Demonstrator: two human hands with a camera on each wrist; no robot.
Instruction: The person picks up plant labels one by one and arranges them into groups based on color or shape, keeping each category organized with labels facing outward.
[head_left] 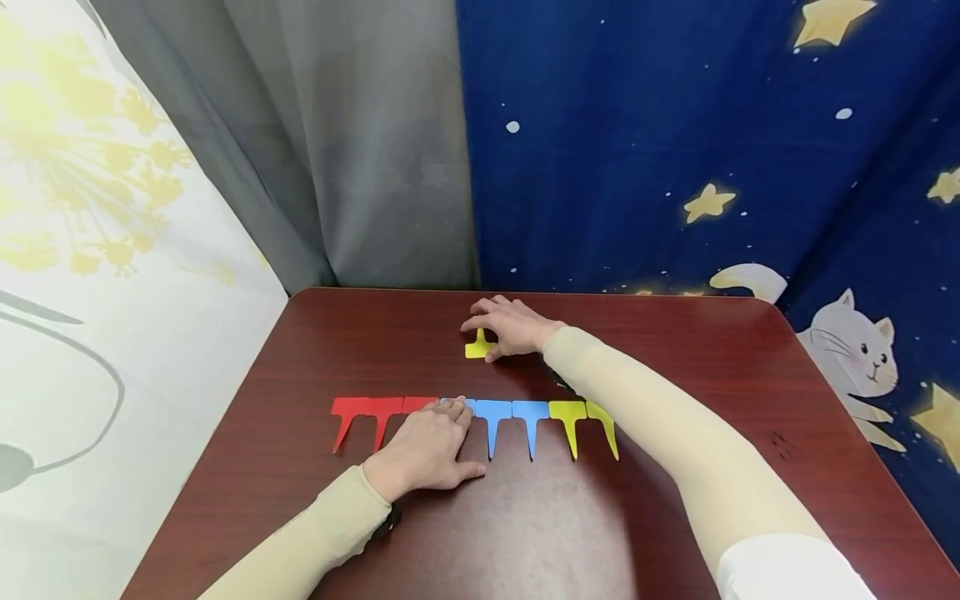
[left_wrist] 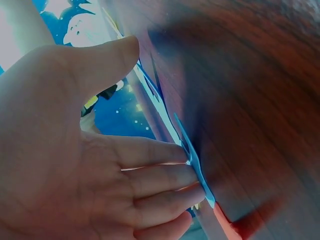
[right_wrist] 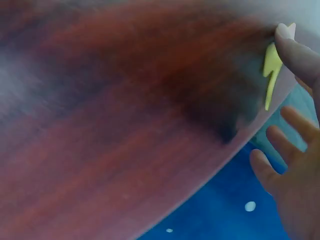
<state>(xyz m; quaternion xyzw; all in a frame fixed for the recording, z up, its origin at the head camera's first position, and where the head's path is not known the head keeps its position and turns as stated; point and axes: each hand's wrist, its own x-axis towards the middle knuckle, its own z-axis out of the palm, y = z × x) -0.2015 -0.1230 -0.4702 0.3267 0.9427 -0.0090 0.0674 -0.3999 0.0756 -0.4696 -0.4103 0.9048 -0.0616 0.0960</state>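
A yellow T-shaped plant label (head_left: 477, 350) lies near the table's back edge, its stem pointing away. The thumb of my right hand (head_left: 513, 327) touches this label (right_wrist: 272, 61); the other fingers are spread and stand apart from it. Closer to me runs a side-by-side row of similar labels: red (head_left: 384, 406), then blue (head_left: 493, 409), then yellow (head_left: 567, 410), stems towards me. My left hand (head_left: 426, 446) rests over the join of red and blue, hiding part of both. In the left wrist view its straight fingers (left_wrist: 160, 177) touch a blue label (left_wrist: 192, 155).
A dark red-brown table (head_left: 360, 350) carries all the labels. Behind it hang a grey curtain (head_left: 375, 167) and a blue star-patterned curtain (head_left: 600, 167). White patterned cloth (head_left: 112, 375) hangs on the left. My right forearm (head_left: 660, 425) crosses above the row's right end.
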